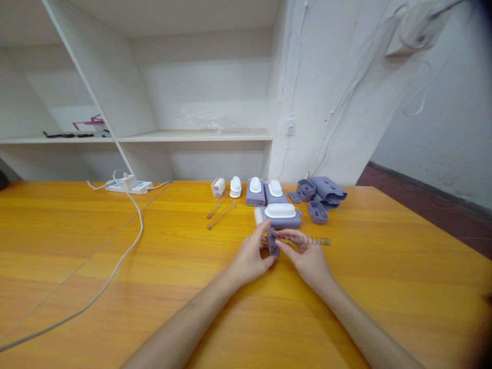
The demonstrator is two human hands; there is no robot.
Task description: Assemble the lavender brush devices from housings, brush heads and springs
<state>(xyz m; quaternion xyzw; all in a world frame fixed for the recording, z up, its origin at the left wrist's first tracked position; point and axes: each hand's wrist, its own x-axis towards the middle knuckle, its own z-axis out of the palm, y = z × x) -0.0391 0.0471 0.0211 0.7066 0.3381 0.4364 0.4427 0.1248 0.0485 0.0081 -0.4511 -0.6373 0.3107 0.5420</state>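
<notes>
Both my hands meet over the middle of the orange wooden table. My left hand pinches a small purple plastic part between thumb and fingers. My right hand is closed on the same part from the right, and a long metal coil spring runs out past its fingers to the right. Just beyond my hands lies a purple housing with a white oval top and a small white cylinder.
Further back sit several purple and white parts, purple shells and a purple tray. Two loose springs lie left of them. A white power strip with cables sits at the back left, below white shelves.
</notes>
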